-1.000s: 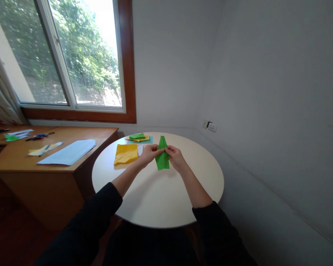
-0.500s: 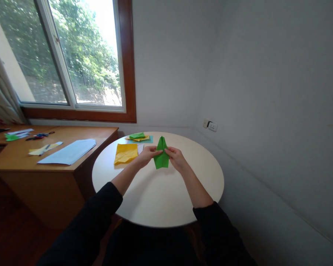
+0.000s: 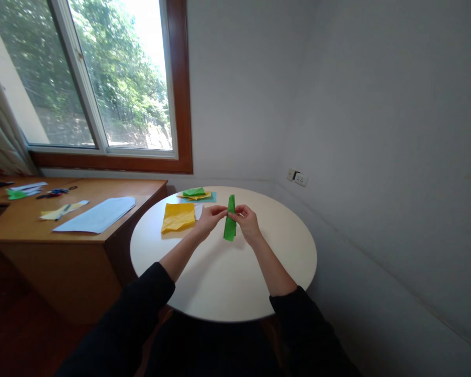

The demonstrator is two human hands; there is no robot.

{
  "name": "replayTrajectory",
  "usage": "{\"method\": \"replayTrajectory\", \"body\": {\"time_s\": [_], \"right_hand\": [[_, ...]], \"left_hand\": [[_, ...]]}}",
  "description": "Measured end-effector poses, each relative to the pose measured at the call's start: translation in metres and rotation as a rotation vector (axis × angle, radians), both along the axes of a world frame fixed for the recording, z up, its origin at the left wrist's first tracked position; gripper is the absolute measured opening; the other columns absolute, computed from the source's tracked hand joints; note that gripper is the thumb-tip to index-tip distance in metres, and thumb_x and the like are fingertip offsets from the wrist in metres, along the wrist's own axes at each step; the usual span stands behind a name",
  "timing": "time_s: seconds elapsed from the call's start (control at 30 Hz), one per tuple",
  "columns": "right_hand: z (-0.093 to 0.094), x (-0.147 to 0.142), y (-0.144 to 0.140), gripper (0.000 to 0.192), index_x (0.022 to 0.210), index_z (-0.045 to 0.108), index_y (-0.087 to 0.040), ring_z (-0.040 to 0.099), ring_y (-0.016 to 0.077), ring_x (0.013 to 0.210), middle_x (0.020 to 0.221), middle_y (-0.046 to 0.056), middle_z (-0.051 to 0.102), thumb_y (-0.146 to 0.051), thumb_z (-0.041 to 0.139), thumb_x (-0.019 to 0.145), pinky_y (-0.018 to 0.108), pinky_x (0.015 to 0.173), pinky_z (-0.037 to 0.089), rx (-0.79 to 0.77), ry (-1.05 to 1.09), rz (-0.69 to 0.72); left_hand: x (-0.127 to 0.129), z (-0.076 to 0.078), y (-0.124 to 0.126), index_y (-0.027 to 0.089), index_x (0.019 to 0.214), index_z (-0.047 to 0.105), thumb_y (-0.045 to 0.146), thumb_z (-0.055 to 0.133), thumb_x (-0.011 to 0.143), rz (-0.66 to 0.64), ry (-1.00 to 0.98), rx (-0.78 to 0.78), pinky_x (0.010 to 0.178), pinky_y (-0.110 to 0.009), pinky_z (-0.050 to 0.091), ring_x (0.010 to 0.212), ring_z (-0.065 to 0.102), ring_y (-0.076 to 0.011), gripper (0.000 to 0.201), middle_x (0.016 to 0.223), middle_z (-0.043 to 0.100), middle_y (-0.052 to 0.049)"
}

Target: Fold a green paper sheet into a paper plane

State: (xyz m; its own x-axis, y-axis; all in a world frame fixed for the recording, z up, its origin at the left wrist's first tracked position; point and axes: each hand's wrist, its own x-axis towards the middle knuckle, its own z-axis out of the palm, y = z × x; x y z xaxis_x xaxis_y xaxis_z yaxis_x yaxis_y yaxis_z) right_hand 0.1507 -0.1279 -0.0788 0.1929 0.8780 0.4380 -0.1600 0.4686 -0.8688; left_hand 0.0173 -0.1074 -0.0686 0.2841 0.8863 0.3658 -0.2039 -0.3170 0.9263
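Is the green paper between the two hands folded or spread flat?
Folded. The green paper shows as a narrow upright strip, pinched near its top by the left hand and right hand, above the round table.

**Black sleeves, bare hands**

Both arms wear long black sleeves, pushed up so the forearms are bare. The left hand (image 3: pixel 208 219) and right hand (image 3: pixel 248 222) wear no gloves or rings. Dark clothes show at 6 o'clock.

Bright window (image 3: pixel 102 78) daylight, dim foreground, warped edges
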Motion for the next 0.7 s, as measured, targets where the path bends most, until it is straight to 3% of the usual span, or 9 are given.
{"method": "replayTrajectory", "body": {"time_s": [0.1, 0.2, 0.37, 0.43, 0.57, 0.7], "right_hand": [[-0.001, -0.002, 0.001, 0.032, 0.064, 0.049, -0.02, 0.05, 0.0111, 0.059, 0.062, -0.006, 0.051, -0.029, 0.075, 0.049, 0.027, 0.061, 0.044, 0.009, -0.077, -0.001], [-0.003, -0.004, 0.002, 0.03, 0.062, 0.046, -0.02, 0.048, 0.011, 0.057, 0.06, -0.006, 0.048, -0.029, 0.072, 0.051, 0.027, 0.058, 0.042, 0.008, -0.171, 0.01], [-0.005, -0.007, 0.008, 0.033, 0.07, 0.049, -0.021, 0.053, 0.0159, 0.076, 0.075, -0.001, 0.056, -0.027, 0.074, 0.049, 0.026, 0.061, 0.041, 0.015, -0.255, -0.203], [-0.006, -0.007, 0.01, 0.038, 0.075, 0.051, -0.021, 0.056, 0.0173, 0.078, 0.077, 0.0, 0.06, -0.03, 0.075, 0.048, 0.027, 0.063, 0.043, -0.048, -0.214, -0.121], [-0.005, -0.006, 0.011, 0.033, 0.066, 0.057, -0.017, 0.059, 0.0165, 0.061, 0.061, 0.003, 0.063, -0.044, 0.073, 0.055, 0.03, 0.06, 0.045, -0.204, -0.237, 0.226], [-0.004, -0.005, 0.009, 0.035, 0.061, 0.061, -0.015, 0.058, 0.0154, 0.055, 0.057, 0.003, 0.064, -0.046, 0.075, 0.053, 0.029, 0.056, 0.044, -0.202, -0.256, 0.258]], "left_hand": [[0.003, 0.001, -0.003, 0.013, 0.085, 0.067, 0.039, 0.073, 0.061, -0.036, -0.002, -0.028, 0.077, -0.032, 0.043, 0.076, 0.059, -0.0172, 0.036, 0.076, 0.067, -0.005], [0.006, 0.001, -0.004, 0.013, 0.078, 0.066, 0.036, 0.074, 0.058, 0.01, -0.027, -0.034, 0.069, -0.029, 0.043, 0.069, 0.057, -0.0148, 0.032, 0.07, 0.064, -0.003], [0.005, 0.003, -0.002, 0.013, 0.061, 0.061, 0.034, 0.076, 0.054, 0.044, -0.079, -0.069, 0.06, -0.024, 0.04, 0.058, 0.05, -0.0096, 0.027, 0.058, 0.057, 0.002], [0.005, 0.003, 0.0, 0.013, 0.059, 0.06, 0.034, 0.077, 0.052, 0.059, -0.09, -0.065, 0.056, -0.023, 0.038, 0.055, 0.049, -0.0085, 0.028, 0.057, 0.056, 0.002], [0.005, 0.001, 0.002, 0.014, 0.055, 0.056, 0.036, 0.078, 0.052, 0.048, -0.097, -0.085, 0.044, -0.022, 0.033, 0.046, 0.045, -0.0076, 0.031, 0.051, 0.052, 0.003], [0.006, -0.003, 0.004, 0.014, 0.053, 0.054, 0.039, 0.079, 0.05, 0.033, -0.123, -0.12, 0.038, -0.021, 0.032, 0.042, 0.043, -0.0073, 0.035, 0.048, 0.049, 0.004]]}}
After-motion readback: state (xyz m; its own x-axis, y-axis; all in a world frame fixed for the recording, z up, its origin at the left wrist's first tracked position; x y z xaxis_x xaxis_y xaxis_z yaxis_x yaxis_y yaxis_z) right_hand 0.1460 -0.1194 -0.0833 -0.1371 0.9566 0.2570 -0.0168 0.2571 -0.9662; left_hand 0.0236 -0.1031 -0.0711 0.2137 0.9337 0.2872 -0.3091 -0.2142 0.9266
